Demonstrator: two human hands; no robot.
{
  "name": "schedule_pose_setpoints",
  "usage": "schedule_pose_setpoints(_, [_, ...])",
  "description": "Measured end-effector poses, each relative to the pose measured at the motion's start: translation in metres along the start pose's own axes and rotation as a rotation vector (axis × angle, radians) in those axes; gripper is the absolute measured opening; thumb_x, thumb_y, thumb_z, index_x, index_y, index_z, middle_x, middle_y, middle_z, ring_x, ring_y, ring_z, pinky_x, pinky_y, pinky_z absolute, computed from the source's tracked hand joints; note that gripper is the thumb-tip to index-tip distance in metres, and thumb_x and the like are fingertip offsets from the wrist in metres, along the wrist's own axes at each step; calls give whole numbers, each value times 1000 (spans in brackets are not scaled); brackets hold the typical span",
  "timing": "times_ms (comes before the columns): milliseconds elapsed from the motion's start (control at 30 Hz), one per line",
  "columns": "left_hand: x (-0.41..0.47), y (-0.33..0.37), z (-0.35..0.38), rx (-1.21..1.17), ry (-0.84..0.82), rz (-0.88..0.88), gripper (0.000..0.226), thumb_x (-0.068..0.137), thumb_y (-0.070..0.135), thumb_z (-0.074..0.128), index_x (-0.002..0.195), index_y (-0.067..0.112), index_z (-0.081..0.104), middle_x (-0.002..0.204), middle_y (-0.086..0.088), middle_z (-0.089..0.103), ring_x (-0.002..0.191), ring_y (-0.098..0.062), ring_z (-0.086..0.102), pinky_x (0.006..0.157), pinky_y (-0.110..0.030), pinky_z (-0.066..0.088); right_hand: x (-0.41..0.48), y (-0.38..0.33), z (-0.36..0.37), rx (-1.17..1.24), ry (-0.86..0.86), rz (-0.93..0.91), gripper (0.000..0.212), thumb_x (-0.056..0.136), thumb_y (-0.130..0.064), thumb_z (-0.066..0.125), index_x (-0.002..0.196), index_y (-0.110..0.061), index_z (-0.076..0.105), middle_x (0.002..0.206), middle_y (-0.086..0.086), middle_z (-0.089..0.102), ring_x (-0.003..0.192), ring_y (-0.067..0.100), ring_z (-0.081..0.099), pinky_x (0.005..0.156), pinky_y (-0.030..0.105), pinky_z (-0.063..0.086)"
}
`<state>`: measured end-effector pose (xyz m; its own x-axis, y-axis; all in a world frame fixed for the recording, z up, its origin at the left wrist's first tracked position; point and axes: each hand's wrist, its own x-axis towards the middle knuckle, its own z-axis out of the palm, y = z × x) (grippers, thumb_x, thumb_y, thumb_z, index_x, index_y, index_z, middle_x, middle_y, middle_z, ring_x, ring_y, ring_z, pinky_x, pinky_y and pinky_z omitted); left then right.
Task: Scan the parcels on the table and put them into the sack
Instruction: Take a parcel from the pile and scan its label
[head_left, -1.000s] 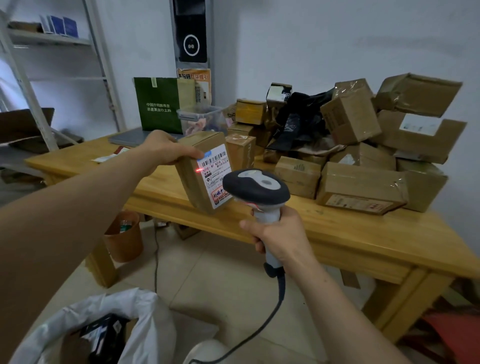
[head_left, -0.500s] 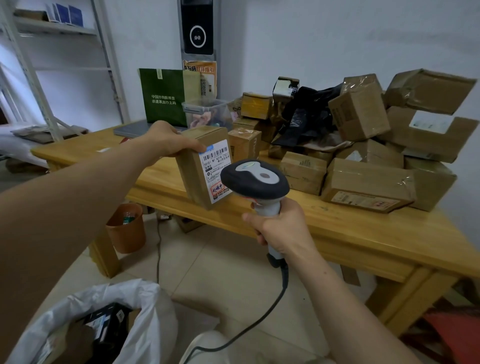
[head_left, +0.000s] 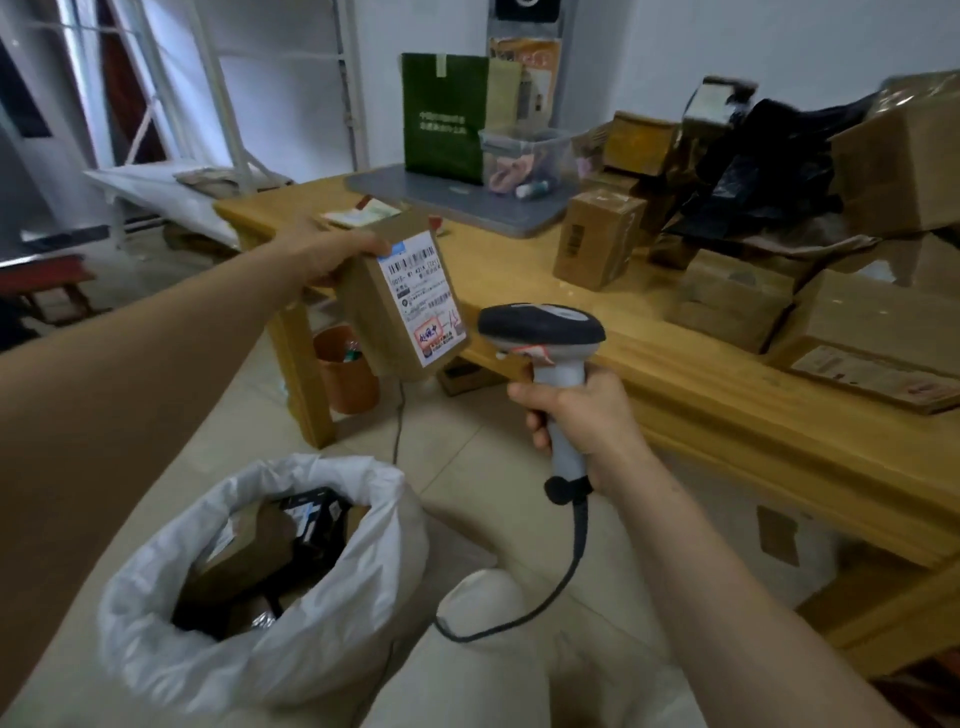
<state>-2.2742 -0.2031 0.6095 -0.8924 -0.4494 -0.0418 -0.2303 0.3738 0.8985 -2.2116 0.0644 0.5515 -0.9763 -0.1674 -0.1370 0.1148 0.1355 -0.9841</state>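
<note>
My left hand (head_left: 332, 252) grips a small brown cardboard parcel (head_left: 402, 301) by its top, with the white shipping label facing me. It hangs in the air off the table's left front edge. My right hand (head_left: 582, 415) holds the handle of a black-and-grey barcode scanner (head_left: 543, 332), its head just right of the parcel. A white sack (head_left: 260, 582) stands open on the floor below my left arm, with several parcels inside. More brown parcels (head_left: 737, 299) are piled on the wooden table (head_left: 727, 395) to the right.
A green paper bag (head_left: 441, 111), a clear plastic tub (head_left: 524, 156) and a grey laptop (head_left: 457, 200) sit at the table's back. An orange bin (head_left: 345, 371) stands under the table. The scanner's cable (head_left: 566, 566) loops down over my knee (head_left: 478, 603).
The parcel has come off the table edge, moving toward me and lower, above the sack's side. The red scan light on the label is gone. My view has tilted down and left.
</note>
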Motion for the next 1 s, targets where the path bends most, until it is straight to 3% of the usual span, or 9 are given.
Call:
schedule_pose_setpoints(167, [-8,-118,-30,176,101,-194,61,67,36,84,113,4,61,108,-11,62,94,-26,60,72,-35,52,4,28,49,-12,-143,109,14,85,-6,68,77,-9,57,57,7,55,44,16,48,46,29,42])
schedule_pose_setpoints(300, [-15,-212,-25,448,89,-351,64,66,37,85,114,7,54,110,-13,57,97,-27,56,79,-37,51,13,56,81,-35,-184,202,10,82,-5,70,82,-7,60,57,8,57,44,16,49,44,26,44])
schedule_pose_setpoints(367, [-20,-253,-16,573,82,-387,76,67,43,83,125,9,49,117,-17,51,105,-32,53,82,-40,49,19,71,93,-80,-200,230,9,82,-7,71,83,-8,62,59,8,59,47,17,52,47,27,47])
schedule_pose_setpoints(567, [-34,-346,17,618,-13,-414,92,65,46,83,137,13,37,124,-21,48,112,-37,50,89,-42,47,45,104,118,-113,-225,323,8,81,-6,70,79,-3,62,56,9,56,44,17,50,46,26,44])
schedule_pose_setpoints(633, [-38,-364,29,696,-92,-418,92,68,46,80,139,11,34,131,-21,43,118,-37,45,92,-42,46,53,112,124,-100,-224,347,8,81,-6,70,82,-3,63,55,8,55,42,17,49,45,25,43])
schedule_pose_setpoints(733, [-37,-378,41,795,-217,-407,72,70,53,74,129,22,47,137,-16,42,130,-38,32,98,-42,42,63,120,130,-116,-226,376,9,81,-7,71,84,-3,63,53,6,57,42,16,50,44,24,43])
schedule_pose_setpoints(833, [-22,-385,43,729,-297,-393,53,65,57,72,113,42,56,127,-6,55,125,-30,43,98,-35,43,71,124,134,-121,-233,389,9,81,-8,71,81,-4,63,53,4,57,42,15,51,45,23,44])
schedule_pose_setpoints(900, [-16,-376,47,721,-374,-379,66,68,48,74,128,30,56,139,-11,48,133,-32,37,108,-41,36,75,126,133,-108,-216,399,9,81,-8,71,82,-4,64,53,5,57,42,15,51,44,23,43])
schedule_pose_setpoints(1000, [-11,-348,65,668,-380,-367,57,88,17,65,140,10,43,151,-18,27,145,-37,8,117,-45,16,79,125,127,-67,-173,409,7,81,-7,70,83,-3,65,54,7,56,42,17,50,45,24,44])
